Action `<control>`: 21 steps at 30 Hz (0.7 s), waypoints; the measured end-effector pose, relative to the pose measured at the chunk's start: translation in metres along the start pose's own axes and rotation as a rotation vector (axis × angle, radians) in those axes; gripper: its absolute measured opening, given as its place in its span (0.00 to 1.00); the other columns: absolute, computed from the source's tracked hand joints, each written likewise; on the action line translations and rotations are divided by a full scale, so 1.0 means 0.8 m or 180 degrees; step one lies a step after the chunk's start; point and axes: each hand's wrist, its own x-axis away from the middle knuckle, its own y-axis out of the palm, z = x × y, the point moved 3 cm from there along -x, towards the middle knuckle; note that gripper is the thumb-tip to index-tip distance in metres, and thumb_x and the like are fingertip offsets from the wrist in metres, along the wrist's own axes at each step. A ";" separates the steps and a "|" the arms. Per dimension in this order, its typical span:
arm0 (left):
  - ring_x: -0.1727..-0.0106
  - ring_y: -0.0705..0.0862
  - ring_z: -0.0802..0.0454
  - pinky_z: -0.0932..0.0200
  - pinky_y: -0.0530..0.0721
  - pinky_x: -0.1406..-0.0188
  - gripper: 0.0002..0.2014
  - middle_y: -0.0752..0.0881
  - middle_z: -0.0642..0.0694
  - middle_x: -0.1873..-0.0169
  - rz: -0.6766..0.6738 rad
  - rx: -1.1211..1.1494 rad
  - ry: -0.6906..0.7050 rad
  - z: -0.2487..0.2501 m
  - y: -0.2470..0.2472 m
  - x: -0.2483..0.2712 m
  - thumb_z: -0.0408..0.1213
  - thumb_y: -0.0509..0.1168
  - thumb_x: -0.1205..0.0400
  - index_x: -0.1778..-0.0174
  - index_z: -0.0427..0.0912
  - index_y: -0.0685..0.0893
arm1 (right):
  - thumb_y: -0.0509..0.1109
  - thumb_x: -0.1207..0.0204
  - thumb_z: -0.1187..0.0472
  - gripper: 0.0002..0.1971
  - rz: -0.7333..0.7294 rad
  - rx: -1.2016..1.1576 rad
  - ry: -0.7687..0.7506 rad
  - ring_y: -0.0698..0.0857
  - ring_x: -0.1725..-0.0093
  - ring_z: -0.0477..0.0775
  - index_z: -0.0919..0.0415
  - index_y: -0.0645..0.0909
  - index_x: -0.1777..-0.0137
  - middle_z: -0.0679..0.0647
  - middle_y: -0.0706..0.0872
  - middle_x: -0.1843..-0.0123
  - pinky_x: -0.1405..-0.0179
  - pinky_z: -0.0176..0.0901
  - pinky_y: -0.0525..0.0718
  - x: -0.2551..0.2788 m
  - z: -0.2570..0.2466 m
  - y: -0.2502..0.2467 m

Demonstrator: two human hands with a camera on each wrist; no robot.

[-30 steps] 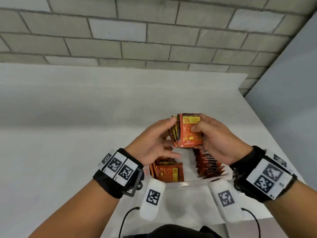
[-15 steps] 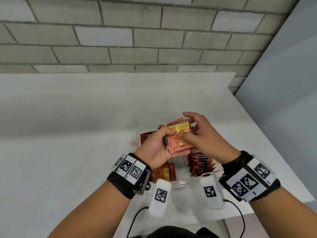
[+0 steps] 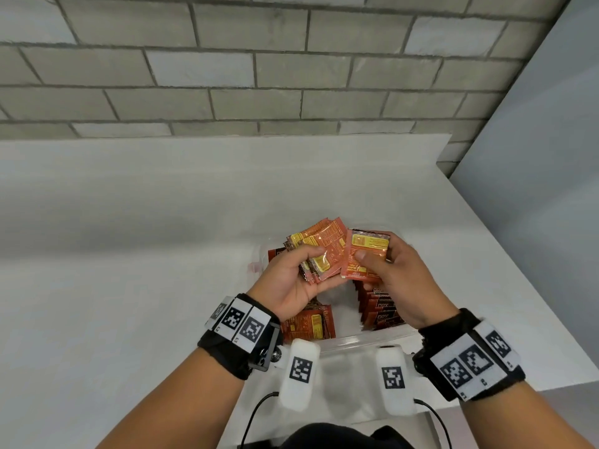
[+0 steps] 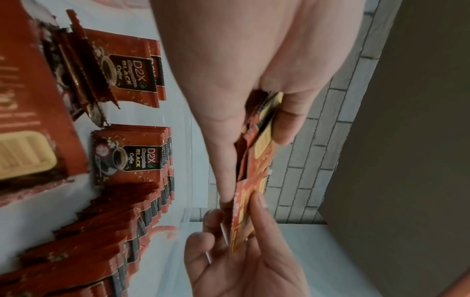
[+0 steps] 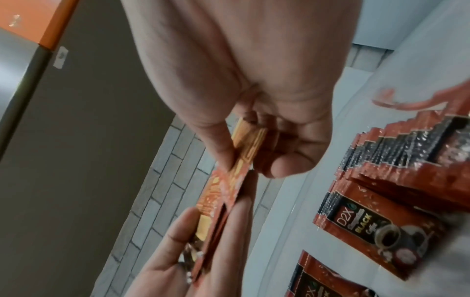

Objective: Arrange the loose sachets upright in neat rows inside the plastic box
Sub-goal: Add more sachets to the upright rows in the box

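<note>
The red sachets (image 4: 127,160) standing in the box say "D2X" and "BLACK Coffee" on a dark label. The same words show on a sachet (image 5: 356,223) in the right wrist view. Other print is too blurry to read.

Your left hand (image 3: 293,280) is raised in front of you, palm turned inward, with fingers and thumb curled in a grip. Your right hand (image 3: 390,275) is level with it and just beside it, thumb pinching against curled fingers, both forearms angled inward.
</note>
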 end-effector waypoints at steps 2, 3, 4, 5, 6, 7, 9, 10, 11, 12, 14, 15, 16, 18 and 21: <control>0.41 0.86 0.37 0.42 0.86 0.43 0.18 0.86 0.32 0.41 0.0085 -0.0053 0.0093 -0.001 -0.001 -0.001 0.25 0.67 0.28 0.42 0.32 0.84 | 0.68 0.21 0.65 0.14 0.0100 -0.0322 0.0187 0.89 0.59 0.47 0.59 0.77 0.37 0.51 0.90 0.50 0.71 0.38 0.83 -0.001 0.004 -0.003; 0.44 0.87 0.40 0.44 0.87 0.44 0.17 0.87 0.33 0.44 0.0130 -0.0129 0.0158 -0.001 -0.002 -0.002 0.24 0.68 0.30 0.44 0.32 0.85 | 0.68 0.21 0.65 0.13 0.0113 -0.0452 0.0265 0.89 0.59 0.48 0.60 0.77 0.38 0.51 0.90 0.52 0.71 0.39 0.84 -0.002 0.006 -0.002; 0.46 0.88 0.42 0.47 0.87 0.45 0.17 0.89 0.34 0.46 0.0160 -0.0233 0.0225 -0.001 -0.001 -0.002 0.23 0.68 0.30 0.45 0.32 0.85 | 0.68 0.21 0.65 0.12 0.0107 -0.0553 0.0336 0.88 0.60 0.48 0.59 0.78 0.39 0.51 0.90 0.53 0.70 0.39 0.84 -0.002 0.008 -0.001; 0.49 0.89 0.44 0.49 0.88 0.47 0.16 0.90 0.36 0.49 0.0185 -0.0345 0.0273 -0.002 -0.001 -0.003 0.22 0.68 0.29 0.45 0.32 0.85 | 0.68 0.21 0.64 0.10 0.0092 -0.0635 0.0399 0.88 0.60 0.48 0.59 0.78 0.40 0.51 0.90 0.54 0.69 0.40 0.85 -0.002 0.009 0.001; 0.51 0.90 0.46 0.51 0.89 0.49 0.14 0.91 0.38 0.52 0.0195 -0.0444 0.0297 -0.003 -0.001 -0.004 0.21 0.67 0.27 0.46 0.33 0.84 | 0.68 0.21 0.64 0.09 0.0076 -0.0708 0.0456 0.88 0.61 0.47 0.57 0.79 0.43 0.51 0.91 0.56 0.68 0.40 0.85 -0.002 0.011 0.002; 0.52 0.90 0.48 0.53 0.89 0.51 0.13 0.91 0.40 0.54 0.0205 -0.0516 0.0316 -0.004 0.000 -0.004 0.20 0.66 0.25 0.47 0.34 0.84 | 0.68 0.21 0.64 0.07 0.0058 -0.0786 0.0512 0.88 0.61 0.47 0.57 0.80 0.44 0.51 0.91 0.56 0.67 0.41 0.85 -0.003 0.012 0.003; 0.52 0.90 0.49 0.55 0.89 0.53 0.12 0.91 0.40 0.54 0.0220 -0.0580 0.0347 -0.004 0.000 -0.005 0.19 0.65 0.23 0.47 0.35 0.84 | 0.67 0.20 0.63 0.06 0.0014 -0.0963 0.0619 0.88 0.61 0.47 0.56 0.81 0.46 0.52 0.91 0.56 0.64 0.42 0.84 -0.003 0.013 0.005; 0.52 0.90 0.49 0.55 0.89 0.54 0.12 0.91 0.40 0.54 0.0222 -0.0577 0.0350 -0.004 0.001 -0.005 0.19 0.64 0.23 0.47 0.34 0.84 | 0.67 0.20 0.64 0.06 -0.0008 -0.1041 0.0650 0.88 0.60 0.48 0.56 0.81 0.46 0.53 0.91 0.55 0.63 0.43 0.83 -0.004 0.013 0.005; 0.52 0.90 0.49 0.55 0.89 0.54 0.12 0.91 0.40 0.54 0.0228 -0.0558 0.0347 -0.005 0.002 -0.005 0.19 0.64 0.23 0.46 0.34 0.84 | 0.66 0.20 0.64 0.06 -0.0022 -0.1093 0.0662 0.88 0.60 0.48 0.57 0.81 0.46 0.53 0.91 0.54 0.61 0.43 0.83 -0.004 0.013 0.006; 0.52 0.90 0.48 0.55 0.89 0.53 0.13 0.91 0.40 0.53 0.0234 -0.0533 0.0341 -0.005 0.003 -0.006 0.20 0.65 0.24 0.46 0.34 0.84 | 0.66 0.20 0.64 0.06 -0.0026 -0.1108 0.0657 0.88 0.59 0.48 0.57 0.82 0.45 0.53 0.91 0.54 0.59 0.44 0.82 -0.005 0.013 0.006; 0.50 0.90 0.47 0.53 0.89 0.51 0.15 0.90 0.40 0.51 0.0258 -0.0441 0.0293 -0.004 0.006 -0.007 0.23 0.68 0.27 0.45 0.36 0.84 | 0.66 0.20 0.63 0.07 -0.0020 -0.1063 0.0613 0.88 0.58 0.48 0.57 0.82 0.44 0.52 0.91 0.53 0.56 0.45 0.83 -0.007 0.011 0.007; 0.49 0.89 0.46 0.52 0.89 0.49 0.15 0.90 0.39 0.50 0.0274 -0.0350 0.0259 -0.003 0.008 -0.008 0.26 0.69 0.28 0.45 0.37 0.84 | 0.66 0.20 0.63 0.08 -0.0020 -0.1052 0.0594 0.89 0.57 0.48 0.56 0.81 0.44 0.52 0.91 0.53 0.56 0.45 0.84 -0.008 0.010 0.007; 0.47 0.88 0.44 0.50 0.88 0.48 0.16 0.89 0.38 0.48 0.0282 -0.0203 0.0225 -0.002 0.009 -0.009 0.29 0.68 0.29 0.44 0.37 0.84 | 0.65 0.20 0.63 0.08 -0.0020 -0.1069 0.0593 0.89 0.57 0.48 0.56 0.81 0.44 0.52 0.91 0.53 0.58 0.44 0.86 -0.009 0.009 0.006; 0.43 0.86 0.40 0.45 0.86 0.44 0.20 0.88 0.35 0.44 0.0278 0.0138 0.0168 0.001 0.010 -0.010 0.31 0.66 0.29 0.40 0.35 0.82 | 0.65 0.19 0.64 0.08 0.0008 -0.1161 0.0647 0.90 0.55 0.49 0.56 0.81 0.43 0.52 0.92 0.52 0.61 0.45 0.89 -0.010 0.008 0.004; 0.36 0.83 0.35 0.41 0.84 0.41 0.25 0.83 0.31 0.37 0.0310 0.0308 0.0115 0.003 0.005 -0.010 0.30 0.65 0.29 0.34 0.33 0.76 | 0.64 0.19 0.64 0.10 0.0046 -0.1153 0.0746 0.91 0.55 0.54 0.57 0.80 0.40 0.56 0.91 0.48 0.60 0.50 0.91 -0.011 0.007 -0.001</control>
